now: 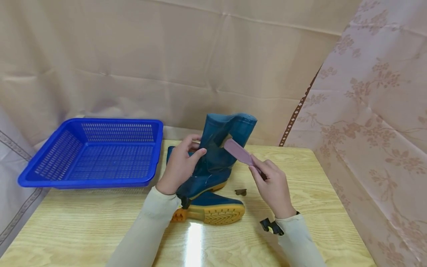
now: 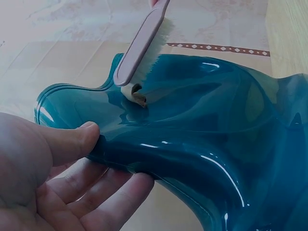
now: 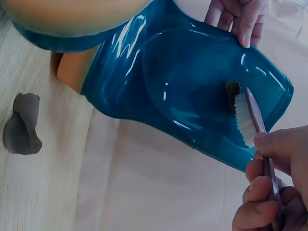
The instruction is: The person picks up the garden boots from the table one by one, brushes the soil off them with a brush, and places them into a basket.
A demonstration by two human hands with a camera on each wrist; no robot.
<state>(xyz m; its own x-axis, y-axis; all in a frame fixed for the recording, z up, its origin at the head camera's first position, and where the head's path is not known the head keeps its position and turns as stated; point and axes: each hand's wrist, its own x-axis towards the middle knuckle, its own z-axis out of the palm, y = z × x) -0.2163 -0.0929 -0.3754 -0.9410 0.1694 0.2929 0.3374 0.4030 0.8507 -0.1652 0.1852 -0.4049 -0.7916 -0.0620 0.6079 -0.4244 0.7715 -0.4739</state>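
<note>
A dark teal rubber boot (image 1: pixel 213 159) with a yellow sole stands upright on the table. My left hand (image 1: pixel 180 163) grips the side of its shaft, thumb on the near face and fingers behind. In my right hand (image 1: pixel 271 185) is a pink-handled scrubbing brush (image 1: pixel 237 151), its white bristles against the upper shaft. At the bristle tips a small curled brown scrap (image 2: pixel 137 96) sits on the boot, also visible in the right wrist view. The other rubber boot (image 1: pixel 223 212) lies on its side in front, its yellow sole facing me.
Another brown piece (image 1: pixel 240 192), curled like a flake of mud, lies on the wooden table (image 1: pixel 300 222) right of the boots. A blue plastic basket (image 1: pixel 155 155) with slotted walls stands at the left. Beige cloth (image 1: pixel 186 55) hangs behind, and flowered cloth (image 1: pixel 377 129) at the right.
</note>
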